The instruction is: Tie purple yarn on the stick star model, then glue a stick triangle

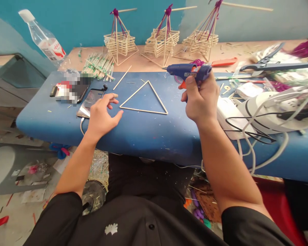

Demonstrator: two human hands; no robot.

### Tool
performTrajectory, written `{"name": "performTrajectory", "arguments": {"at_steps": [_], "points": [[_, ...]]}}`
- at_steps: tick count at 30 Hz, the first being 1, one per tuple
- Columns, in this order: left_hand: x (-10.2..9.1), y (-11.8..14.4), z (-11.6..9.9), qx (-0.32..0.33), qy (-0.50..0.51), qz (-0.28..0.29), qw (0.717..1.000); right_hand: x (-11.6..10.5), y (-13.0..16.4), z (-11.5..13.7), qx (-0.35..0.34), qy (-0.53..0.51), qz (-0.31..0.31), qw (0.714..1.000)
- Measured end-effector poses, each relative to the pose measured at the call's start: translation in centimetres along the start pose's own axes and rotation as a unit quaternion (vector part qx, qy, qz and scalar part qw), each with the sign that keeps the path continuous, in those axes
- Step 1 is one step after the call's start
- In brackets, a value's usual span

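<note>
A triangle of thin wooden sticks (143,110) lies flat on the blue table cover (149,131). My right hand (201,97) is closed round the handle of a blue hot glue gun (181,70), raised to the right of the triangle with its nozzle pointing left. At the triangle's left corner, my left hand (104,114) hovers with fingers apart and nothing in them. Partly behind that hand lies a phone (88,102) with a white cable plugged in. One loose stick (122,77) rests between the triangle and a pile of paper-wrapped sticks (99,66).
Along the wall stand three stick structures with purple ties, one being the middle structure (161,42). A plastic bottle (45,37) is at the back left. White cables (248,136) and a power strip (232,118) crowd the right, with dark-handled cutters (272,65) behind.
</note>
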State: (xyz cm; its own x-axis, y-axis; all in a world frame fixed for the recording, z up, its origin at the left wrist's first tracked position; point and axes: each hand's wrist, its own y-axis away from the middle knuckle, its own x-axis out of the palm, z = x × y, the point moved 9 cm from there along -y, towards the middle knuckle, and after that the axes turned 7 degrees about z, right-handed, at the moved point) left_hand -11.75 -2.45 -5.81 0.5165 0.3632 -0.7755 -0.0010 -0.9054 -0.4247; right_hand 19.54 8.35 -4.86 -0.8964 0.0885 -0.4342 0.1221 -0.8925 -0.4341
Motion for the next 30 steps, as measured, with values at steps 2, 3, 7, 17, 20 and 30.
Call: {"name": "performTrajectory", "arguments": {"at_steps": [2, 3, 7, 17, 20, 30], "points": [[1.6, -0.6, 0.0, -0.014, -0.009, 0.04, 0.999, -0.8, 0.7, -0.9, 0.028, 0.026, -0.024, 0.999], [2.2, -0.8, 0.1, -0.023, -0.017, 0.051, 0.998, -1.1, 1.0, -1.5, 0.043, 0.035, -0.031, 0.998], [3.1, -1.6, 0.8, -0.037, -0.034, 0.072, 0.996, -1.7, 1.7, -3.2, 0.064, 0.08, -0.026, 0.994], [3.6, -1.6, 1.2, -0.054, -0.026, 0.102, 0.993, -1.1, 3.0, -6.7, 0.073, 0.197, -0.049, 0.976], [3.6, -1.5, 1.1, -0.057, -0.021, 0.102, 0.993, -0.6, 3.4, -6.5, 0.073, 0.202, -0.036, 0.976], [3.8, -2.3, 0.4, -0.06, -0.043, 0.131, 0.989, -1.8, 4.9, -2.8, 0.014, 0.243, -0.094, 0.965]]}}
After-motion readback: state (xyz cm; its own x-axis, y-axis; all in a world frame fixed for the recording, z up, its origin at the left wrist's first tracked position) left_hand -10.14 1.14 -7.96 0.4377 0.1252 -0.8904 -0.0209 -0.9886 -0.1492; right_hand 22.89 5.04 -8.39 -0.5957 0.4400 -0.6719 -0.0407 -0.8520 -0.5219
